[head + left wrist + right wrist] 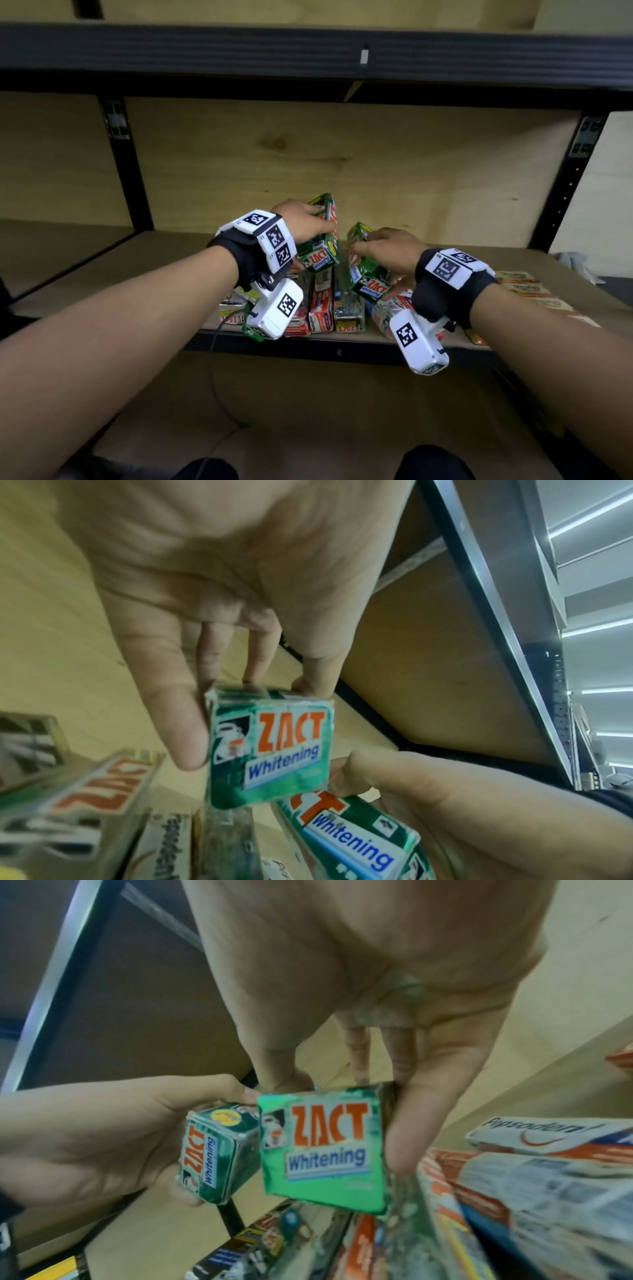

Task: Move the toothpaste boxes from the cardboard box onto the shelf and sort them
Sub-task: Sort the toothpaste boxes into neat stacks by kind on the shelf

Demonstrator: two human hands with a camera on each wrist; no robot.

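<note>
While each green Zact box runs lengthwise away from the person with its printed end cap facing back, the left hand [301, 222] grips one green Zact box [320, 236] from above, thumb and fingers curled round it. Just beside it, the right hand [390, 255] clasps the second green box [364, 267] likewise. Below both hands, more toothpaste boxes [322, 305] lie flat on the shelf [171, 260].

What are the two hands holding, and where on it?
Each holds a green Zact box near its end: left hand one, right hand another.
</note>
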